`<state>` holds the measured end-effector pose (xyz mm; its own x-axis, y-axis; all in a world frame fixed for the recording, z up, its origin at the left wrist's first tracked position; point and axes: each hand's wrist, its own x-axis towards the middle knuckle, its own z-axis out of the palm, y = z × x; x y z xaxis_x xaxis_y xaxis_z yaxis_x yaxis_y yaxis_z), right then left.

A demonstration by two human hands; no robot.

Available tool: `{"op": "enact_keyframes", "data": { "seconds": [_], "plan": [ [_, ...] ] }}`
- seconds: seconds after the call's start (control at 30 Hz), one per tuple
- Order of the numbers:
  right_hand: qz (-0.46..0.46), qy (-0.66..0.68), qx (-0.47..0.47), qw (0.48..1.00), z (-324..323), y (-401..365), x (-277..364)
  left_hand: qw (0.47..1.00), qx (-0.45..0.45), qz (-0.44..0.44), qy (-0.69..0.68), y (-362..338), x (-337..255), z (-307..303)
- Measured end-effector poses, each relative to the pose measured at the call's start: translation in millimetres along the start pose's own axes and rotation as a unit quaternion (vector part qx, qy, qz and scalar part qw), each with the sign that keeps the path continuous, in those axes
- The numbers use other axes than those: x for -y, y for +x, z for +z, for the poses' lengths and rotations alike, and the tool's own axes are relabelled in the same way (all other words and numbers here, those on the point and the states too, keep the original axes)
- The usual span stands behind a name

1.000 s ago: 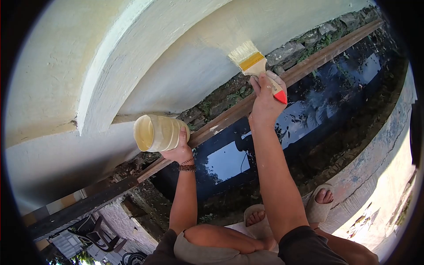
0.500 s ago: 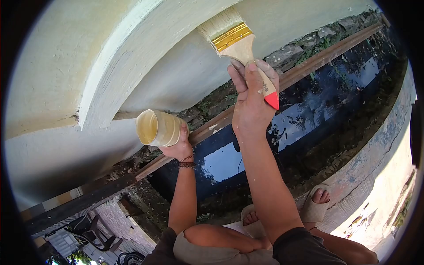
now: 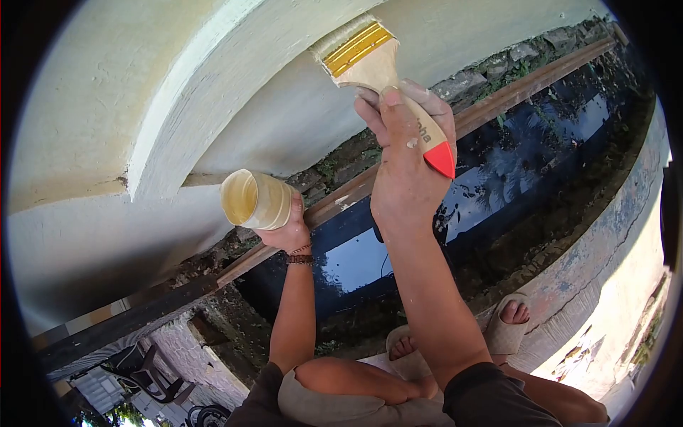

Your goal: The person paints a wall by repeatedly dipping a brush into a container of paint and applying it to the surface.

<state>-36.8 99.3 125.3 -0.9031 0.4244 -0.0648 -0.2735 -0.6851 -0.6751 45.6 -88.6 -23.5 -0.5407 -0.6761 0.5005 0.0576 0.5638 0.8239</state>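
Gripping the paintbrush (image 3: 375,66), the right hand (image 3: 409,158) stretches forward.

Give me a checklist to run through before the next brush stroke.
1. Brush in hand: ok, the right hand grips it by the handle.
2. Bristles on the surface: ok, they appear to meet the wall by the edge of the arch.
3. Container secured: ok, the left hand holds it, with no spill visible.
4. Enough paint inside: cannot tell, the level is unclear.
5. Sandals out of the water: ok, both are beside it.
6. Even colour beyond the arch: not ok, yellowish and paler patches show.
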Motion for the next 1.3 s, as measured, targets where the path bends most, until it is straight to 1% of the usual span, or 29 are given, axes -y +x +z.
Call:
{"op": "enact_keyframes", "data": {
  "seconds": [0.07, 0.1, 0.13, 0.17, 0.2, 0.23, 0.3, 0.33, 0.4, 0.43, 0.47, 0.5, 0.53, 0.57, 0.67, 0.7, 0.73, 0.8, 0.83, 0.87, 0.93, 0.97, 1.0, 1.07, 1.13, 1.2, 1.23, 1.3],
  "plan": [
    [-0.003, 0.054, -0.019, 0.998, -11, -6, -20, 1.000, 0.003, -0.001, -0.008, 1, 1, 0],
    [0.000, 0.026, -0.040, 0.999, -23, -4, -39, 1.000, 0.008, -0.001, -0.017, 0, 1, -1],
    [-0.001, 0.026, -0.040, 0.999, -37, -2, -53, 1.000, 0.008, -0.002, -0.017, 0, 1, -1],
    [0.012, -0.004, -0.073, 0.997, -51, 2, -65, 1.000, 0.009, -0.005, -0.026, 1, 1, 1],
    [0.026, -0.034, -0.107, 0.993, -62, 5, -72, 0.999, 0.009, -0.009, -0.033, 0, 0, 0],
    [0.029, -0.037, -0.107, 0.993, -70, 5, -72, 0.999, 0.009, -0.012, -0.031, -2, 0, -3],
    [0.059, -0.087, -0.181, 0.978, -81, 11, -73, 0.999, 0.007, -0.020, -0.034, 0, 0, -1],
    [0.058, -0.087, -0.179, 0.978, -78, 14, -68, 0.999, 0.005, -0.020, -0.035, 1, 3, -1],
    [0.008, -0.085, -0.157, 0.984, -66, 20, -51, 0.999, 0.003, 0.020, 0.031, 1, 9, -3],
    [-0.002, -0.067, -0.147, 0.987, -59, 23, -48, 0.999, 0.004, 0.018, 0.033, 0, 7, -4],
    [-0.002, -0.068, -0.148, 0.987, -56, 25, -51, 1.000, 0.004, 0.001, 0.007, 0, 4, -2],
    [0.033, -0.096, -0.155, 0.983, -53, 27, -54, 1.000, 0.003, -0.016, -0.019, -1, 1, -1],
    [0.066, -0.122, -0.159, 0.977, -51, 29, -56, 1.000, 0.002, -0.016, -0.021, -1, 2, -1],
    [0.084, -0.118, -0.180, 0.973, -53, 30, -62, 1.000, -0.001, -0.005, 0.000, 0, 3, -1],
    [0.061, -0.101, -0.166, 0.979, -61, 28, -57, 1.000, -0.010, 0.012, 0.027, 2, 8, 0],
    [0.028, -0.091, -0.155, 0.983, -61, 28, -60, 0.999, -0.008, 0.017, 0.037, 0, 10, -2],
    [0.030, -0.092, -0.158, 0.983, -62, 26, -62, 0.999, -0.005, 0.016, 0.039, -1, 11, -4],
    [0.002, -0.141, -0.108, 0.984, -59, 25, -67, 0.999, -0.012, 0.016, 0.034, 0, 11, -2],
    [0.043, -0.173, -0.105, 0.978, -60, 23, -65, 0.999, -0.013, 0.016, 0.033, 0, 9, -2],
    [0.042, -0.172, -0.104, 0.979, -62, 23, -64, 0.999, -0.014, 0.008, 0.033, -1, 6, -1],
    [0.046, -0.145, -0.174, 0.973, -59, 25, -62, 0.999, -0.021, 0.004, 0.033, 3, 3, 2],
    [0.023, -0.185, -0.146, 0.972, -59, 27, -64, 0.999, -0.021, 0.021, 0.035, 3, 1, 2],
    [0.028, -0.187, -0.149, 0.971, -58, 24, -67, 0.998, -0.015, 0.036, 0.038, 0, 0, -1],
    [-0.074, -0.227, -0.042, 0.970, -34, 20, -65, 0.999, -0.004, 0.037, 0.040, 1, 1, -3],
    [-0.070, -0.181, 0.037, 0.980, -1, -6, -38, 0.999, 0.008, 0.036, 0.040, 1, -2, 0],
    [-0.079, -0.099, 0.111, 0.986, 17, -32, -19, 1.000, -0.009, 0.025, 0.000, 1, -10, 4],
    [-0.080, -0.100, 0.108, 0.986, 16, -32, -23, 0.998, -0.001, 0.002, -0.068, 5, -2, 8],
    [-0.137, -0.048, 0.074, 0.987, 5, -33, -41, 0.999, 0.006, -0.003, -0.042, -1, 9, 1]
  ]
}}
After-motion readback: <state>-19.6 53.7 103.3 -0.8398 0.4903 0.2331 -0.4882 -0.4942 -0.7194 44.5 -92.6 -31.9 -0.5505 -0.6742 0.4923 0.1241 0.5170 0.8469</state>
